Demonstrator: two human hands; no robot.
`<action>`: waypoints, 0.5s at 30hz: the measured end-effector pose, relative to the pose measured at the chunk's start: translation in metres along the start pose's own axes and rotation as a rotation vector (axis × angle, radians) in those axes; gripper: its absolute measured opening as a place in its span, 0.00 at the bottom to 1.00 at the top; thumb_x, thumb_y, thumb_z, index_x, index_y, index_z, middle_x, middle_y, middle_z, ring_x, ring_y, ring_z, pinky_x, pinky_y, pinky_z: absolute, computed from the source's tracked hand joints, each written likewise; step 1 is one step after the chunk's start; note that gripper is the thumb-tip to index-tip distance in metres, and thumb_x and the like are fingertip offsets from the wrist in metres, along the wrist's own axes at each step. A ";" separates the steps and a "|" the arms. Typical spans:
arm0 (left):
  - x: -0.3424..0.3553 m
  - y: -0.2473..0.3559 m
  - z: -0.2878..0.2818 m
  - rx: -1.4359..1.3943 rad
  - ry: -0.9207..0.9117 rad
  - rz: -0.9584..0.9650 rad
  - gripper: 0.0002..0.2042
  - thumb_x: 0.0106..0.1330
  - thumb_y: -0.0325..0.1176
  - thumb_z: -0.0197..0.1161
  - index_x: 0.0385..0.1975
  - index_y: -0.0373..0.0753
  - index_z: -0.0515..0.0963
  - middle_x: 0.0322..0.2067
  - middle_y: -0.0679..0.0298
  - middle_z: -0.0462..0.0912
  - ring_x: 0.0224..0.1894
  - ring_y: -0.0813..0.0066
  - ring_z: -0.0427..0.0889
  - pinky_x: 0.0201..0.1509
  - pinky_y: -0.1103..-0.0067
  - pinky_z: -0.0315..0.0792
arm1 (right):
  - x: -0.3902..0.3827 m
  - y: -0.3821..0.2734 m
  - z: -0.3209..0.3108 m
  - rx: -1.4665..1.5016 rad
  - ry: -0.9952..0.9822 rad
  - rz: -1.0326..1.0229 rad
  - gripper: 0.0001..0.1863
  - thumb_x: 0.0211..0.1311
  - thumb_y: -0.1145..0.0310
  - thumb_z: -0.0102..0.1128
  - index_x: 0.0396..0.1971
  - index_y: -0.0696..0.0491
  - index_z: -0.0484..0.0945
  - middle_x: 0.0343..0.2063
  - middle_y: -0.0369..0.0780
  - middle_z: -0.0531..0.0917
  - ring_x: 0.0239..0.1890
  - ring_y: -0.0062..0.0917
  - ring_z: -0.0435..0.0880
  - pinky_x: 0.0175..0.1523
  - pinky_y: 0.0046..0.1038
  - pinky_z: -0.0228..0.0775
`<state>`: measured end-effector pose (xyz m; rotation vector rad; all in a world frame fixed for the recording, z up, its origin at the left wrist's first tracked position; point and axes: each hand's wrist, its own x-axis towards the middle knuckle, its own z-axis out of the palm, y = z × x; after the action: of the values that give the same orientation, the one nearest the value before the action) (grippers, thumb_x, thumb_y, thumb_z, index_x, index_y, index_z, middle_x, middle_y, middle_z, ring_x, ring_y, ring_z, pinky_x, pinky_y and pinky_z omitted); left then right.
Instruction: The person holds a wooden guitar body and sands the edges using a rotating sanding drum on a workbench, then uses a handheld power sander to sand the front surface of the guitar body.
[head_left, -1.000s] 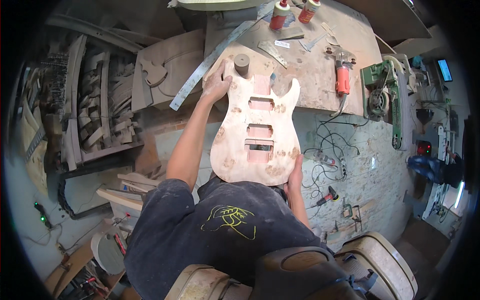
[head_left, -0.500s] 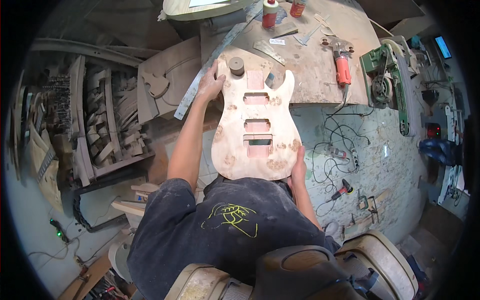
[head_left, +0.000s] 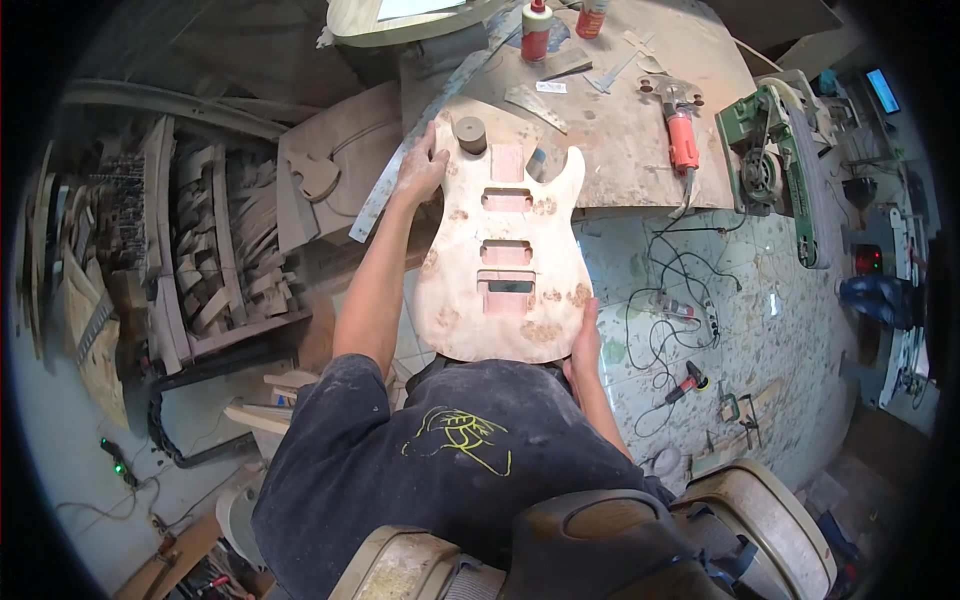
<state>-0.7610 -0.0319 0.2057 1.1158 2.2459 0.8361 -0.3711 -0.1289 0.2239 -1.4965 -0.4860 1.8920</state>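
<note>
A pale electric guitar body (head_left: pixel 465 270) with brown burl spots spans the space between my hands. Its neck pocket and pickup cavities show pink wood inside, and the nearest cavity has a dark opening through it. My left hand (head_left: pixel 420 172) grips the edge of the upper left horn, thumb on top. Lower down, my right hand (head_left: pixel 586 345) is closed on the right edge of the rounded end, its fingers partly hidden underneath. A brown upright cylinder, like a sanding drum (head_left: pixel 470 135), stands in the left cutaway, close against the wood; contact is unclear.
On the workbench (head_left: pixel 620 170) lie a metal straightedge (head_left: pixel 385 195), a red router-like power tool (head_left: pixel 682 140), calipers (head_left: pixel 605 82) and a glue bottle (head_left: pixel 536 32). A green belt sander (head_left: pixel 765 160) stands right. Cables (head_left: pixel 665 290) and an angle grinder (head_left: pixel 688 382) lie on the floor.
The guitar body has shifted slightly left, more so at its near end, with both hands still on it. The brown cylinder stays inside the left cutaway.
</note>
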 end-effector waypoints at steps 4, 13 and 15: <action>0.000 0.003 -0.003 0.021 -0.048 -0.020 0.37 0.68 0.43 0.57 0.76 0.52 0.50 0.72 0.45 0.56 0.73 0.49 0.60 0.76 0.67 0.54 | -0.002 -0.003 -0.002 0.009 -0.016 0.002 0.43 0.72 0.36 0.45 0.61 0.67 0.68 0.56 0.47 0.79 0.56 0.30 0.81 0.60 0.31 0.73; -0.007 0.014 -0.011 -0.018 -0.016 -0.020 0.36 0.68 0.44 0.57 0.76 0.51 0.52 0.64 0.46 0.72 0.66 0.50 0.70 0.71 0.66 0.62 | -0.002 0.000 -0.003 0.004 -0.036 0.011 0.44 0.71 0.35 0.46 0.63 0.66 0.66 0.57 0.47 0.78 0.57 0.31 0.80 0.61 0.33 0.73; -0.009 0.015 -0.011 -0.013 -0.002 -0.005 0.36 0.68 0.44 0.57 0.76 0.50 0.52 0.64 0.46 0.72 0.66 0.50 0.71 0.70 0.66 0.62 | -0.004 -0.001 -0.001 0.011 -0.036 0.004 0.44 0.71 0.36 0.47 0.62 0.67 0.67 0.56 0.47 0.79 0.56 0.30 0.81 0.60 0.31 0.73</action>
<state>-0.7552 -0.0356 0.2251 1.1039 2.2375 0.8457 -0.3690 -0.1308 0.2273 -1.4591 -0.4882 1.9253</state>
